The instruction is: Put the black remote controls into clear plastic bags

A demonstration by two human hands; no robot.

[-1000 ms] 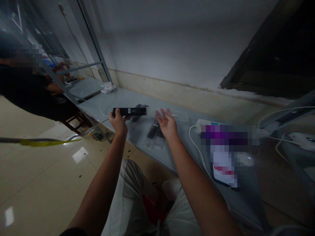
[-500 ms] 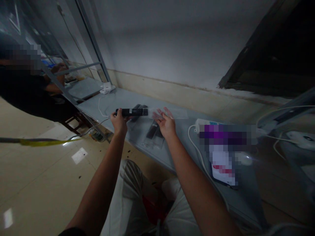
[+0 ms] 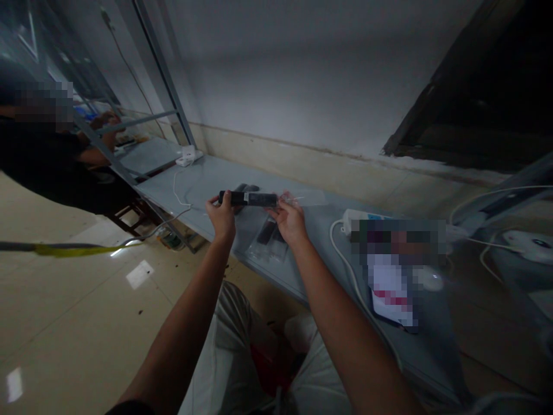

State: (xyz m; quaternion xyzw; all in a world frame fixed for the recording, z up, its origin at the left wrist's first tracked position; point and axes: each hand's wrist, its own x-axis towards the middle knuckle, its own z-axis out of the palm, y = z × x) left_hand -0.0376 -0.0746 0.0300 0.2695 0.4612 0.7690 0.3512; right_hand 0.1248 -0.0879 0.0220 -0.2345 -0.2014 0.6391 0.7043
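Observation:
My left hand [image 3: 222, 213] is closed around the left end of a black bar-shaped item [image 3: 237, 198] with a small white label. The item lies level above the table, and its right part is inside a clear plastic bag [image 3: 309, 197]. With fingers closed, my right hand [image 3: 291, 219] grips the bag near the item's right end. The rest of the bag stretches out to the right past that hand. Behind the left hand lie more dark items [image 3: 247, 188]. Below the hands, other dark items in clear bags [image 3: 265, 235] rest on the table.
The narrow grey table [image 3: 173, 187] runs along the wall. To the right are a white power strip [image 3: 347, 222] with cables and a phone [image 3: 391, 288], partly blurred. A white adapter [image 3: 188, 154] sits by the metal frame. A person [image 3: 38, 155] is at the far left.
My left hand has moved right, sliding the black item into the clear bag. My right hand, spread inside the bag before, now closes on it by the item's end.

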